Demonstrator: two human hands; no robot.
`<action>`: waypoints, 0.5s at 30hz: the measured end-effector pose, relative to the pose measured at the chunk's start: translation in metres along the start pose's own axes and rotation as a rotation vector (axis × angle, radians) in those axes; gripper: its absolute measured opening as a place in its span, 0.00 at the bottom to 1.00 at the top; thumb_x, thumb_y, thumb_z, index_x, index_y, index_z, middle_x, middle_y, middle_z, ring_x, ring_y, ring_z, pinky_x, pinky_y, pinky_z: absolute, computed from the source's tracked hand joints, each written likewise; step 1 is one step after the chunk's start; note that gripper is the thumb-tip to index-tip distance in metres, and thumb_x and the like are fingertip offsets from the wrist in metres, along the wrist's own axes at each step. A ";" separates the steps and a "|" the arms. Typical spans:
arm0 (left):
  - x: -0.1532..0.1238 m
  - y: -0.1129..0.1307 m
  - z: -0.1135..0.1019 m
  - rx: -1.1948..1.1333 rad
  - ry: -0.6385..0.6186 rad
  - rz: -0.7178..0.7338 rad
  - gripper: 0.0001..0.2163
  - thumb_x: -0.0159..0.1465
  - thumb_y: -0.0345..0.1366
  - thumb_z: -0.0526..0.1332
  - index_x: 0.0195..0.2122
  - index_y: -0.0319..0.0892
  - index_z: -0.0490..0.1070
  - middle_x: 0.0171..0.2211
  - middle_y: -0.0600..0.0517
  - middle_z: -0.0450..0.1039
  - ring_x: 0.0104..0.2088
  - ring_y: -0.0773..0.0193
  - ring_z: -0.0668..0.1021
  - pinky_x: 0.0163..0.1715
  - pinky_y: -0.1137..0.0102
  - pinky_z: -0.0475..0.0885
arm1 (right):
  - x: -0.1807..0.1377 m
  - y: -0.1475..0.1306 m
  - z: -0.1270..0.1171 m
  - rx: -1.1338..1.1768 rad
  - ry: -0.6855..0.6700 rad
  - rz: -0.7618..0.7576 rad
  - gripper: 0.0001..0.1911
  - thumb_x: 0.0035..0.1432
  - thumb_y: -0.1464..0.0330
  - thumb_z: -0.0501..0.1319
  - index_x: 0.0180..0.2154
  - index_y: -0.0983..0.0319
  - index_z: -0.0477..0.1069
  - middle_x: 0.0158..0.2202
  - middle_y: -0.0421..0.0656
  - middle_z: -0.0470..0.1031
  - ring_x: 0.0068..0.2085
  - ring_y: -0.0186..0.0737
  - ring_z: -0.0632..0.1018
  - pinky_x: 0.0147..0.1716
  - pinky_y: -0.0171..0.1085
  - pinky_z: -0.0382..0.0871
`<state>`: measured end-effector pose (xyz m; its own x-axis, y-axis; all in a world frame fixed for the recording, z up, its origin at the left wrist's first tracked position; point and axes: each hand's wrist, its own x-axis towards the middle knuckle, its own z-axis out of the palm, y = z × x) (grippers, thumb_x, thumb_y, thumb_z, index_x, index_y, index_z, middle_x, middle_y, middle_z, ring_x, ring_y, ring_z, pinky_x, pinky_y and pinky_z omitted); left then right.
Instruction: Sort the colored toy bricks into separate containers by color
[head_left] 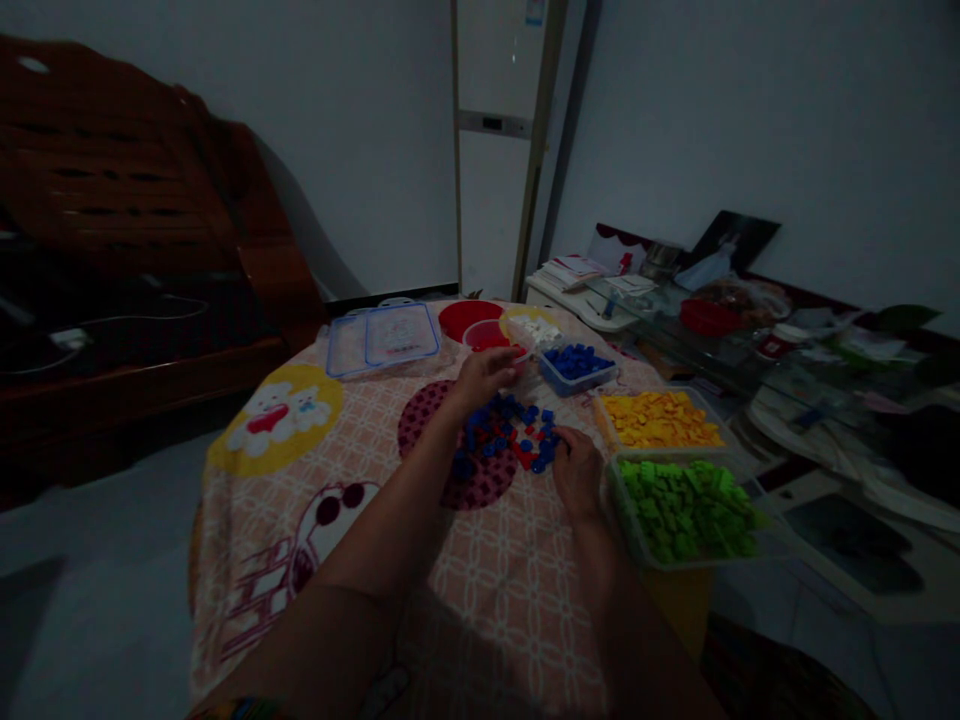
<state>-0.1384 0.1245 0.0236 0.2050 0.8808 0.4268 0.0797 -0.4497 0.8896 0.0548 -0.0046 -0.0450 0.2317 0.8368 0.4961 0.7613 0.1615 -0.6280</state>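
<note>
Blue and red bricks (514, 437) are strewn in a loose pile at the middle of the patterned tablecloth (517, 560), partly over a dark red printed circle; from this pile the clock hours below are counted, with 6 o'clock taken toward the wearer. The left hand (484, 378) is stretched past the pile to between 11 and 12 o'clock, its bent fingers held at the near rim of a pink tub (484, 333); whether anything is grasped by them cannot be told. The right hand (577, 467) is placed at 4 o'clock, its fingers curled and the tips brought to the edge of the pile; whether a brick is pinched there cannot be made out.

A larger red basin (459, 318) is seen at 11 o'clock, just behind the tub, and white bricks (534, 332) are heaped near 12. More blue bricks (577, 361) are kept in a clear box between 1 and 2 o'clock. Yellow bricks (660, 418) are contained at 3 o'clock, and green bricks (686, 505) at 4, beyond the right hand. Clear lids with blue edging (401, 335) are laid at 10 o'clock.
</note>
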 end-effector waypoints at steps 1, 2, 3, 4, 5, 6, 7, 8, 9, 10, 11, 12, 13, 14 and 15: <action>-0.002 0.003 0.003 -0.005 -0.072 -0.019 0.22 0.55 0.36 0.65 0.52 0.36 0.77 0.52 0.42 0.77 0.53 0.51 0.78 0.54 0.58 0.72 | 0.000 0.000 0.000 0.005 0.001 0.005 0.20 0.55 0.75 0.52 0.41 0.63 0.81 0.43 0.48 0.82 0.46 0.44 0.79 0.51 0.41 0.69; -0.005 0.007 0.006 -0.003 -0.148 -0.044 0.20 0.55 0.36 0.64 0.49 0.36 0.78 0.47 0.43 0.80 0.47 0.53 0.80 0.49 0.60 0.75 | 0.000 0.001 0.000 0.010 0.001 0.009 0.20 0.56 0.75 0.51 0.41 0.62 0.81 0.43 0.48 0.82 0.46 0.44 0.79 0.51 0.41 0.69; -0.007 0.010 0.009 0.016 -0.219 -0.070 0.18 0.56 0.36 0.64 0.47 0.36 0.79 0.43 0.45 0.81 0.42 0.56 0.81 0.45 0.63 0.76 | 0.000 0.001 0.001 0.014 0.000 0.013 0.20 0.56 0.75 0.51 0.41 0.63 0.80 0.43 0.49 0.82 0.46 0.44 0.79 0.52 0.41 0.69; -0.009 0.014 0.012 0.060 -0.281 -0.089 0.16 0.56 0.35 0.64 0.44 0.36 0.80 0.38 0.46 0.82 0.38 0.58 0.82 0.41 0.66 0.76 | 0.000 0.002 0.001 0.017 -0.003 0.012 0.20 0.56 0.75 0.51 0.41 0.63 0.80 0.43 0.49 0.82 0.46 0.44 0.78 0.52 0.41 0.69; -0.012 0.017 0.016 0.125 -0.332 -0.096 0.14 0.56 0.34 0.64 0.42 0.37 0.80 0.35 0.48 0.82 0.35 0.60 0.81 0.38 0.68 0.75 | 0.000 0.002 0.001 0.019 -0.006 0.010 0.20 0.57 0.74 0.51 0.42 0.63 0.80 0.43 0.50 0.82 0.46 0.45 0.78 0.52 0.42 0.69; -0.014 0.020 0.020 0.204 -0.379 -0.093 0.12 0.56 0.33 0.64 0.40 0.37 0.81 0.33 0.49 0.82 0.33 0.61 0.81 0.37 0.70 0.74 | 0.000 0.003 0.002 0.021 -0.007 0.010 0.20 0.57 0.74 0.51 0.42 0.64 0.80 0.44 0.50 0.82 0.46 0.45 0.78 0.52 0.42 0.69; -0.016 0.022 0.024 0.283 -0.423 -0.084 0.11 0.56 0.31 0.63 0.38 0.37 0.81 0.32 0.50 0.82 0.33 0.62 0.81 0.36 0.72 0.73 | 0.000 0.003 0.002 0.022 -0.007 0.013 0.20 0.57 0.74 0.51 0.42 0.64 0.80 0.43 0.50 0.81 0.46 0.45 0.78 0.52 0.42 0.69; -0.018 0.024 0.028 0.357 -0.465 -0.076 0.10 0.55 0.30 0.63 0.37 0.38 0.81 0.32 0.50 0.82 0.33 0.63 0.81 0.36 0.73 0.72 | 0.000 0.004 0.002 0.024 -0.006 0.016 0.20 0.57 0.74 0.51 0.42 0.64 0.80 0.43 0.50 0.81 0.46 0.45 0.78 0.52 0.42 0.69; -0.020 0.025 0.033 0.424 -0.506 -0.071 0.09 0.55 0.29 0.64 0.36 0.39 0.82 0.32 0.50 0.82 0.34 0.63 0.81 0.37 0.74 0.72 | 0.000 0.004 0.002 0.026 -0.005 0.017 0.20 0.57 0.74 0.51 0.42 0.64 0.80 0.43 0.50 0.81 0.46 0.45 0.78 0.51 0.41 0.69; -0.022 0.026 0.037 0.490 -0.543 -0.067 0.09 0.55 0.29 0.64 0.36 0.39 0.82 0.32 0.50 0.82 0.34 0.63 0.81 0.37 0.74 0.71 | 0.000 0.004 0.002 0.027 -0.004 0.017 0.20 0.57 0.74 0.51 0.42 0.64 0.80 0.43 0.50 0.81 0.46 0.45 0.78 0.51 0.41 0.69; -0.024 0.026 0.042 0.561 -0.569 -0.062 0.08 0.55 0.29 0.64 0.35 0.39 0.82 0.32 0.49 0.82 0.34 0.62 0.81 0.37 0.73 0.71 | 0.000 0.004 0.002 0.024 -0.002 0.017 0.20 0.56 0.74 0.51 0.42 0.64 0.80 0.43 0.50 0.81 0.46 0.45 0.78 0.51 0.41 0.69; -0.027 0.025 0.046 0.638 -0.581 -0.055 0.07 0.56 0.30 0.65 0.35 0.39 0.82 0.32 0.48 0.82 0.34 0.60 0.81 0.36 0.72 0.71 | 0.000 0.004 0.002 0.019 -0.005 0.014 0.20 0.56 0.74 0.51 0.42 0.64 0.80 0.43 0.50 0.81 0.46 0.45 0.78 0.51 0.41 0.69; -0.029 0.023 0.051 0.715 -0.583 -0.045 0.07 0.56 0.31 0.66 0.34 0.39 0.82 0.32 0.47 0.81 0.34 0.59 0.81 0.36 0.71 0.71 | 0.000 0.003 0.001 0.015 -0.010 0.010 0.20 0.56 0.74 0.51 0.42 0.63 0.80 0.43 0.50 0.81 0.46 0.45 0.78 0.51 0.42 0.69; -0.031 0.022 0.054 0.782 -0.580 -0.032 0.06 0.56 0.32 0.66 0.34 0.40 0.82 0.33 0.46 0.81 0.35 0.57 0.81 0.36 0.70 0.71 | 0.000 0.003 0.001 0.013 -0.013 0.009 0.20 0.56 0.74 0.51 0.42 0.63 0.80 0.44 0.50 0.81 0.46 0.45 0.78 0.51 0.42 0.69; -0.033 0.020 0.057 0.834 -0.577 -0.021 0.07 0.56 0.33 0.66 0.34 0.40 0.82 0.33 0.46 0.81 0.36 0.56 0.80 0.37 0.69 0.71 | 0.000 0.002 0.001 0.014 -0.013 0.012 0.20 0.56 0.74 0.52 0.42 0.63 0.80 0.44 0.50 0.81 0.46 0.45 0.78 0.52 0.42 0.69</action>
<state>-0.0876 0.0782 0.0176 0.6180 0.7828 0.0731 0.6989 -0.5896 0.4048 0.0561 -0.0036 -0.0470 0.2323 0.8455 0.4808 0.7501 0.1590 -0.6420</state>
